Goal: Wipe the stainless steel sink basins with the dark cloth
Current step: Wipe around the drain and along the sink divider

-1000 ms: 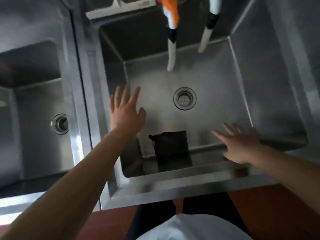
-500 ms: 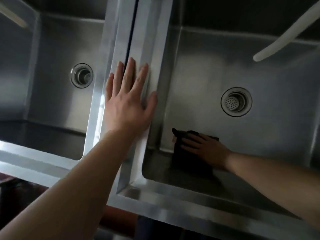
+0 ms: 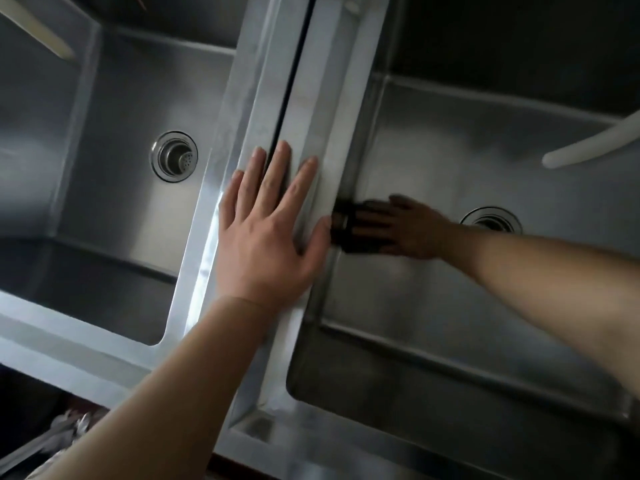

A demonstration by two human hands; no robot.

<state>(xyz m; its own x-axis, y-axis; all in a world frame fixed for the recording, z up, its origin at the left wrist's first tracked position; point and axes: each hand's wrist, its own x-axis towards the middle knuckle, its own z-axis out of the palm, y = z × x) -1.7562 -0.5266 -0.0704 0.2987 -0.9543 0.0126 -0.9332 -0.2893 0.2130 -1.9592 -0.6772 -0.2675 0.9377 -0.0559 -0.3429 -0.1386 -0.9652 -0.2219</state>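
Two stainless steel basins lie side by side. My left hand rests flat, fingers spread, on the steel divider between them. Down in the right basin, my right hand presses the dark cloth against the floor where it meets the left wall. The fingers lie flat over the cloth, which shows blurred. The right basin's drain sits just behind my right forearm, partly hidden. The left basin has its own drain.
A white hose end hangs over the right basin at the far right. Another pale hose shows at the top left above the left basin. The sink's front rim runs along the bottom, with some crumpled material below it.
My right hand has slid the cloth away from the near edge to the basin's left wall. The left hand stays on the divider. The view has shifted right and closer.
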